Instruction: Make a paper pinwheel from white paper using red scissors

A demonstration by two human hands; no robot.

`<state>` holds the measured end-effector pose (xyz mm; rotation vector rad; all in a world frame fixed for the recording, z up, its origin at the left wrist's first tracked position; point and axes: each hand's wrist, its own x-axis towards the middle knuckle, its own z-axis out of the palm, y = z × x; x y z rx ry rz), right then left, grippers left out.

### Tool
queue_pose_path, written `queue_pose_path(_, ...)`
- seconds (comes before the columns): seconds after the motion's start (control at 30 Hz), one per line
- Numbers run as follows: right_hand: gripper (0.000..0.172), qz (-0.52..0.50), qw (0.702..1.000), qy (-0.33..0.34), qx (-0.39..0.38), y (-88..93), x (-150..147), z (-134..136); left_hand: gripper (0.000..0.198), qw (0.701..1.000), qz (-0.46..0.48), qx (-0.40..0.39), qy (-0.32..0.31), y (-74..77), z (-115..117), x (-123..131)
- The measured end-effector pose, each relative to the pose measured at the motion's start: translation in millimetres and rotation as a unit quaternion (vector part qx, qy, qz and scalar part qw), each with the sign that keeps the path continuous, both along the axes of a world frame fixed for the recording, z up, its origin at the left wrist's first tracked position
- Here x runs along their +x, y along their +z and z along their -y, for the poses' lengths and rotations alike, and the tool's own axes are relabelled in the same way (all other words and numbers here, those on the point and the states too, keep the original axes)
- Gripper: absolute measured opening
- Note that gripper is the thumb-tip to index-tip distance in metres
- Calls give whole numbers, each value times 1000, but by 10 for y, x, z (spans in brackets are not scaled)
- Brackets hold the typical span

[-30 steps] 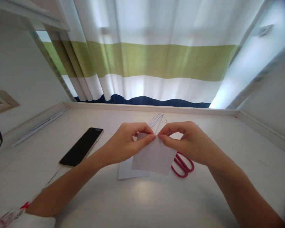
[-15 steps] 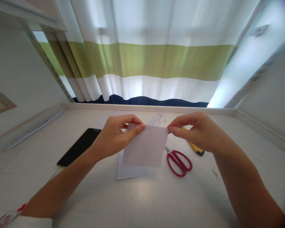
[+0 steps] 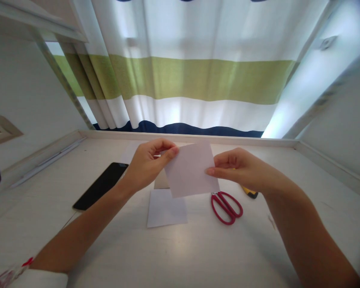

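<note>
A small white sheet of paper is held up above the desk, slightly tilted. My left hand pinches its upper left corner between thumb and fingers. On the opposite side, my right hand grips the right edge, thumb in front and fingers behind. Below the held sheet, another white paper lies flat on the desk, with a beige piece partly showing behind it. Red-handled scissors rest just right of the papers, their blades mostly hidden by the held sheet.
A black phone or tablet lies beside my left forearm. Under my right hand shows part of a yellow and black tool. The white desk ends at a raised back rim before a striped curtain.
The held sheet has risen and turned counterclockwise, uncovering more of the paper beneath. My right hand has moved from its upper right corner to partway down the right edge.
</note>
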<state>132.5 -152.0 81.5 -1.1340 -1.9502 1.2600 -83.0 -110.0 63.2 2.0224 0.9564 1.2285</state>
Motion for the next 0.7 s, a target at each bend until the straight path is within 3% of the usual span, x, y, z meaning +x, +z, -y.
queue_pose_path(0.17,28,109,990,-81,43,-52,18,-26,32,997,-65,47,5,1,112,33)
queue_pose_path(0.37,38,278,933,-110,202,-127,-205,55,42,988,-113,-58,-85,-50,175,95)
queue_pose_path(0.47,40,312,915,-98,238,-108,-279,120,38,983,-131,-84,-99,-63,140,104)
queue_pose_path(0.57,46,300,921,-95,231,-58,-238,147,34,977,-112,-123,-131,-64,89,86)
queue_pose_path(0.7,48,237,956,-57,162,4,-99,123,32,958,-59,-206,-189,-64,26,46)
